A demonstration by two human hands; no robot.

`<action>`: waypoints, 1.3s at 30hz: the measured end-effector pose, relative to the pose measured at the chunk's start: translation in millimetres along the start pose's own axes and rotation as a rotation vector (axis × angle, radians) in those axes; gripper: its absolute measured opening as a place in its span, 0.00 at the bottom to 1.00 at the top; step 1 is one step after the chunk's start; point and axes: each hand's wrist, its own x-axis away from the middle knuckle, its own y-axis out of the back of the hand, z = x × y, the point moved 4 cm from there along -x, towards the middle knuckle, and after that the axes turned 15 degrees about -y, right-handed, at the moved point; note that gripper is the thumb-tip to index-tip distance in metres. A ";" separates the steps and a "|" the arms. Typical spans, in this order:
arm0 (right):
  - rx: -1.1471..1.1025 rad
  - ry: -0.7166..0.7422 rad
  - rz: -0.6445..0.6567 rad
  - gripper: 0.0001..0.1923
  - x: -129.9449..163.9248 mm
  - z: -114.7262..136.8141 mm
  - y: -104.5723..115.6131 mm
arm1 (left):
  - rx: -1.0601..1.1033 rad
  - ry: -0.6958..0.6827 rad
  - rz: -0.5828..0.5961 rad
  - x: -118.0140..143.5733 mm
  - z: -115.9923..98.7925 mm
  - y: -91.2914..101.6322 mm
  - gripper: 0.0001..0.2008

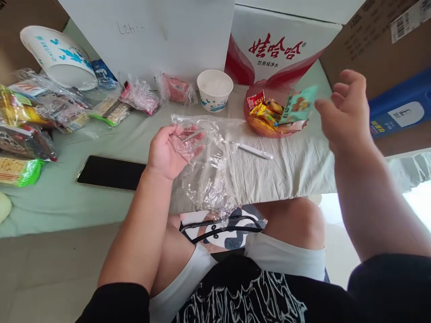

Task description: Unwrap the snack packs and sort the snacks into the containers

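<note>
L hand (173, 152) holds clear bag (213, 172), long axis running near-far over cloth (286, 175) edge; R hand (346, 107) loose, nothing gripped; green pkt (298, 106) at bowl's (276, 133) R side, slanting up-R, lettering blurred; box (286, 31) behind reads "娃哈哈", "饮用纯净水".

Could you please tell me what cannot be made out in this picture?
Head view:
Phone, right end: hidden behind the left forearm.
Teal packet, small print and contact with the right hand: blurred.
Pink bowl, inner bottom: covered by wrapped snacks.
Pale yellow object: cut off by the left edge.
</note>
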 end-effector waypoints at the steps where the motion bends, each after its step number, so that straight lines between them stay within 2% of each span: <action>1: -0.046 0.015 0.012 0.23 16.9 5.4 -5.9 | -0.004 0.004 0.008 0.0 0.5 0.4 0.13; 3: -0.214 0.028 0.196 0.15 59.3 12.5 -30.5 | -0.029 0.020 0.022 0.0 1.7 1.3 0.13; 6: -0.324 -0.071 0.439 0.21 114.1 8.4 -76.7 | -0.082 0.079 0.137 4.0 3.6 -0.7 0.18; 8: -0.409 -0.152 0.551 0.28 132.7 2.8 -102.1 | -0.130 0.131 0.313 12.3 5.6 -5.9 0.20; 10: -0.498 -0.229 0.644 0.37 139.3 -0.6 -118.9 | -0.172 0.190 0.532 26.2 9.7 -13.0 0.21; 12: -0.572 -0.269 0.735 0.47 140.5 0.1 -126.5 | -0.161 0.289 0.740 43.6 16.9 -20.4 0.22; 14: -0.639 -0.282 0.859 0.52 142.1 3.7 -128.1 | -0.109 0.418 0.888 58.9 25.4 -26.3 0.24; 16: -0.670 -0.296 1.063 0.47 148.4 7.9 -128.8 | -0.076 0.484 0.930 63.5 31.6 -29.0 0.26; 18: -0.660 -0.339 1.216 0.31 155.2 8.5 -129.1 | -0.088 0.438 0.865 54.1 33.1 -27.6 0.26; 19: -0.658 -0.375 1.217 0.24 156.0 6.5 -128.9 | -0.111 0.382 0.799 45.1 31.9 -25.0 0.26; 20: -0.665 -0.419 1.160 0.20 154.4 3.1 -128.3 | -0.142 0.317 0.723 34.8 29.8 -21.2 0.25; 23: -0.669 -0.523 0.818 0.17 140.6 -12.4 -121.1 | -0.267 0.133 0.465 5.8 21.7 -5.2 0.23; 26: -0.569 -0.494 0.561 0.15 124.4 -23.7 -108.5 | -0.332 0.007 0.245 -7.9 16.8 8.0 0.32; 28: -0.563 -0.436 0.440 0.14 115.6 -26.4 -98.8 | -0.328 -0.058 0.164 -9.2 15.8 10.7 0.37; 30: -0.620 -0.387 0.392 0.18 111.3 -26.0 -92.4 | -0.304 -0.144 0.115 -8.7 14.2 9.5 0.40; 32: -0.652 -0.376 0.458 0.20 112.2 -23.8 -93.1 | -0.279 -0.241 0.060 -8.8 12.2 8.1 0.37; 34: -0.621 -0.405 0.552 0.19 116.1 -22.3 -97.5 | -0.213 -0.304 -0.021 -9.8 12.1 9.3 0.31; 36: -0.588 -0.444 0.561 0.18 118.6 -22.7 -99.5 | -0.134 -0.232 -0.053 -10.7 18.0 11.2 0.26; 39: -0.577 -0.445 0.471 0.18 116.9 -25.0 -95.9 | -0.209 0.136 0.078 -6.9 36.1 11.5 0.29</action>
